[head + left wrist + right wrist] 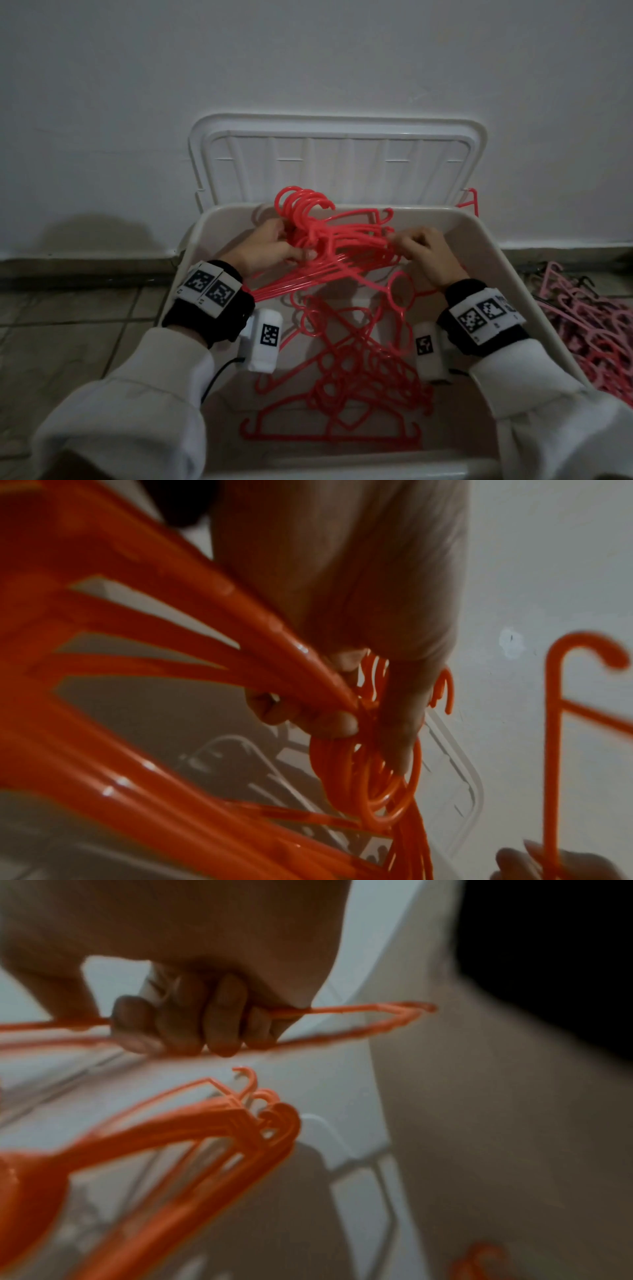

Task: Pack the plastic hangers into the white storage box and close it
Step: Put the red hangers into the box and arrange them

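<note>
A white storage box [513,274] stands open on the floor, its lid [337,159] leaning back against the wall. Several red plastic hangers [346,363] lie tangled on its bottom. Above the far half of the box my left hand [270,245] grips a bundle of red hangers [329,236] at the necks, hooks pointing up. In the left wrist view my left hand's fingers [329,721] curl round the hooks [373,783]. My right hand [424,250] holds the bundle's right side; in the right wrist view its fingers [192,1023] curl round one thin hanger bar [342,1011].
A heap of pink hangers [589,329] lies on the tiled floor right of the box. One red hanger [471,202] pokes up behind the box's far right corner. A white wall [308,54] rises straight behind the lid.
</note>
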A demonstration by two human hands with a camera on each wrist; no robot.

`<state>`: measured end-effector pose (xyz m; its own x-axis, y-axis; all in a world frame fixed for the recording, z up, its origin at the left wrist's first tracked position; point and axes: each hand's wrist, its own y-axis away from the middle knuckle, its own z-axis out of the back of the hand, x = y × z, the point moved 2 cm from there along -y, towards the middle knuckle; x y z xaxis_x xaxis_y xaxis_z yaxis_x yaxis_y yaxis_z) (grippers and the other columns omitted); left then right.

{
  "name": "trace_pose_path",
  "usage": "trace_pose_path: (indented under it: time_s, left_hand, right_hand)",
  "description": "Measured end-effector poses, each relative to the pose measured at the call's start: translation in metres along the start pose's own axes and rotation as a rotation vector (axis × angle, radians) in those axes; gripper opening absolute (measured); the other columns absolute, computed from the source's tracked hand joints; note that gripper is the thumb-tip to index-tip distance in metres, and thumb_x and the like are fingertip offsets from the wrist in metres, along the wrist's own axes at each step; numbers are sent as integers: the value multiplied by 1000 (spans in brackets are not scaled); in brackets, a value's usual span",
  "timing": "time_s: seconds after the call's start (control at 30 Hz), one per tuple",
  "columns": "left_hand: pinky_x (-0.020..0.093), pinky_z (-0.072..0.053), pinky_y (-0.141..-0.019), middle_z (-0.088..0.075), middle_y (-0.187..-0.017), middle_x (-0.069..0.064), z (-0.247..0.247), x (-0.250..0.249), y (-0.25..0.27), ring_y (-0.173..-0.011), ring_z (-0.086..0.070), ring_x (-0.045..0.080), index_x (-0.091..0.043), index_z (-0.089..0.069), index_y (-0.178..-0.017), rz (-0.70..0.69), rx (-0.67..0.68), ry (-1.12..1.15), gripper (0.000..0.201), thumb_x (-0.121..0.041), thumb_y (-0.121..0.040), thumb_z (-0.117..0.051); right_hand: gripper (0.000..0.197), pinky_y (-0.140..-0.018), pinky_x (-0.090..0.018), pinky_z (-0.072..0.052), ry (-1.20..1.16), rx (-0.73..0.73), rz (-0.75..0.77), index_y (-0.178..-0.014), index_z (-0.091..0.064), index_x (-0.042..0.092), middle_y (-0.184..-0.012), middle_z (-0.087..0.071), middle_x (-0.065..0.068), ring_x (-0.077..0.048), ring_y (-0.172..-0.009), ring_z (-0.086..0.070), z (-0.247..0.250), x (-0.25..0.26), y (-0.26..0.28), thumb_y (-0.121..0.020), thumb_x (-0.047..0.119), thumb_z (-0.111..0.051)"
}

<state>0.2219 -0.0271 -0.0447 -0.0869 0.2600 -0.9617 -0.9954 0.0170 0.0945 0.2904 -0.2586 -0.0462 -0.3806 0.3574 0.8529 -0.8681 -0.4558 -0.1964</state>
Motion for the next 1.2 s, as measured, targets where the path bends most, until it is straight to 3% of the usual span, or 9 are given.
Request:
trace_pose_path:
  time_s: [0.17,0.3,0.43,0.57,0.67,0.8,0.9,1.1,1.2]
  left_hand:
    - [15,-51,-71,-70,-91,-3,-7,-1,3,-79,-67,1,-8,-62,-108,23,13,102,35,7,-77,-67]
    - [18,-52,-70,-68,-94,6,-13,-3,5,-78,-65,7,4,-57,-115,26,8,176,40,11,-77,-64]
    - [39,-49,-87,-64,-106,27,-17,-4,8,-90,-59,27,3,-60,-114,36,17,239,40,8,-75,-68]
    - [17,-49,-61,-70,-72,-3,-18,-5,11,-65,-62,8,-8,-63,-97,69,45,256,25,9,-78,-64]
    - [11,-46,-50,-66,-56,-6,-16,-8,15,-49,-58,0,-9,-60,-89,75,69,296,23,12,-81,-59]
    - [14,-50,-53,-70,-64,-1,-19,-10,21,-56,-65,5,-1,-58,-97,71,101,410,22,15,-83,-53]
    - [17,-52,-57,-72,-71,1,-22,-8,27,-62,-68,7,-2,-57,-101,72,96,470,23,14,-85,-51]
    - [26,-56,-76,-72,-92,8,-23,2,33,-80,-69,16,1,-61,-106,93,64,519,26,9,-82,-57]
    - [28,-56,-75,-71,-92,10,-26,4,37,-82,-69,18,1,-62,-104,77,82,474,33,14,-74,-62]
  right_hand:
    - [45,-54,-15,-48,-446,-27,-195,-83,-68,9,-58,-64,6,-5,-52,-58,-22,6,1,-101,29,-33]
    - [34,-37,-11,-22,-558,37,-181,-71,-35,18,-43,-33,13,1,-37,-23,-40,7,1,-103,24,-26]
    - [26,-40,-12,-28,-625,-63,-127,-83,-39,16,-48,-36,11,-1,-40,-28,-48,5,1,-103,15,-22]
    - [25,-57,-11,-44,-365,-43,-105,-86,-42,15,-63,-58,0,-2,-52,-56,-44,14,13,-101,4,-24]
    - [23,-52,-9,-45,-331,55,-261,-84,-51,14,-75,-61,-4,4,-52,-59,-43,9,22,-99,6,-35]
    - [15,-53,-14,-53,-462,198,-494,-85,-57,0,-71,-66,-5,-6,-51,-65,-46,2,29,-94,-1,-46]
    - [23,-51,-11,-50,-496,251,-537,-75,-58,3,-56,-67,2,-4,-54,-66,-49,7,32,-93,-5,-46]
    - [10,-58,-15,-55,-594,280,-615,-95,-58,-5,-66,-71,-4,-12,-61,-70,-64,5,34,-90,-8,-51]
    - [13,-56,-15,-55,-636,288,-645,-90,-58,-1,-65,-70,-2,-10,-56,-68,-72,4,35,-89,-11,-49]
